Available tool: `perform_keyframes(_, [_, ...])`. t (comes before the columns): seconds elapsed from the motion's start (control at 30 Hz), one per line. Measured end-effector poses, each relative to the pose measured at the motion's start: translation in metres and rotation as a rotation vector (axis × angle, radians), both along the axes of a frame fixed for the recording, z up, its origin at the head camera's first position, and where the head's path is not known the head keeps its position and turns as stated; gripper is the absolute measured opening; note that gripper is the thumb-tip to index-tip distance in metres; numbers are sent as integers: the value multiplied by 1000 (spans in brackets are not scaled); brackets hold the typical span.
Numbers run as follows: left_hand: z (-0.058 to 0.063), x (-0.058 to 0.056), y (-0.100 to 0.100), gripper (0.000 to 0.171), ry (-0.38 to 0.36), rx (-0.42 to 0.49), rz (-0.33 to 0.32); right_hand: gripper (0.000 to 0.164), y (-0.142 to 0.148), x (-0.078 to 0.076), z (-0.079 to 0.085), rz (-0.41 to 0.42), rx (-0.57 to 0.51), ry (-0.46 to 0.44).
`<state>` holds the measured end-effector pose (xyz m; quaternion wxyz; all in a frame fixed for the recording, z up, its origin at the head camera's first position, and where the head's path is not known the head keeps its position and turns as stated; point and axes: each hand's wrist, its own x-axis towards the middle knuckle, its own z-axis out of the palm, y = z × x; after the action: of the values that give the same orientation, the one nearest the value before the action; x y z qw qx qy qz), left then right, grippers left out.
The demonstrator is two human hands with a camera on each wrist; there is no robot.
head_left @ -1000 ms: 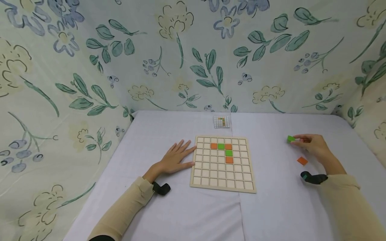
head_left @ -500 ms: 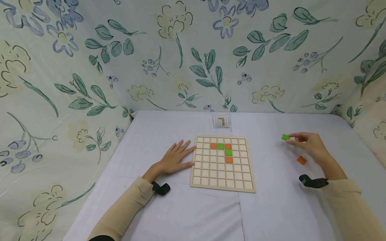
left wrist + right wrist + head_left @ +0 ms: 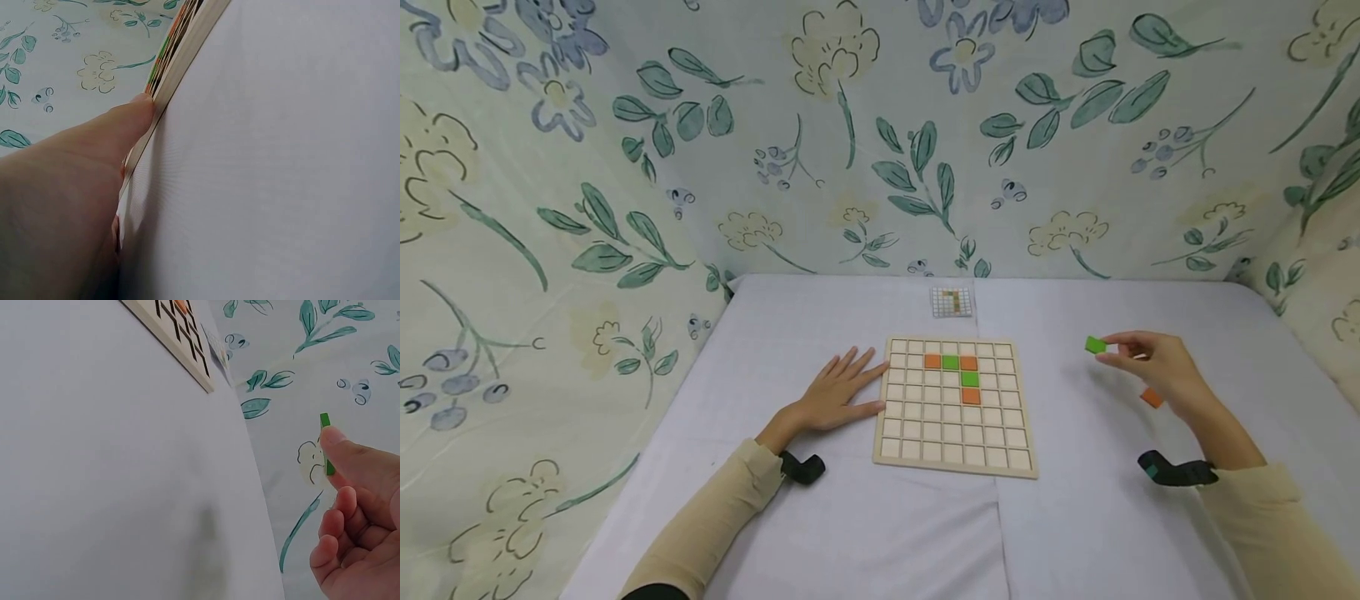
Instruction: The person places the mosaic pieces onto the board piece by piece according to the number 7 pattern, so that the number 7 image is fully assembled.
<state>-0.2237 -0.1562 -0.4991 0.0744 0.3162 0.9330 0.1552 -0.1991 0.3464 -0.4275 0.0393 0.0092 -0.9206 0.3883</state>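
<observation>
A pale wooden grid board (image 3: 953,433) lies flat on the table, with orange and green square tiles set in some of its cells. My left hand (image 3: 835,396) rests beside it, fingers spread, the thumb and fingertips touching its left edge. In the left wrist view the thumb (image 3: 134,119) presses on the board's rim. My right hand (image 3: 1161,367) pinches a green tile (image 3: 1095,344) between thumb and fingers, above the table right of the board. In the right wrist view that green tile (image 3: 325,444) is seen edge-on. A loose orange tile (image 3: 1152,397) lies below the right hand, partly hidden by it.
Behind the board lies a small card (image 3: 951,302) printed with a coloured grid pattern. A white cloth (image 3: 895,533) covers the table. A flowered curtain (image 3: 850,192) hangs along the back and sides. Black wrist mounts (image 3: 1176,468) stick out near both sleeves.
My right hand has moved a little to the left with the green tile, which stays pinched. The orange tile below is now more covered by the hand. My left hand has kept still.
</observation>
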Motion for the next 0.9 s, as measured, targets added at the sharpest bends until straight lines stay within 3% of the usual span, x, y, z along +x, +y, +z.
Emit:
perform_keyframes(0.47, [1,0,2,75,-5,-19,0,36,-31,20,-1,35,31,74])
perform_keyframes(0.73, [2,1,2,75,-5,-11,-8,32,-47,27,-11,37,-24,79])
perform_keyframes(0.9, [2,0,1,75,2,-5,-4,31,-57,31,-12,85,-63,78])
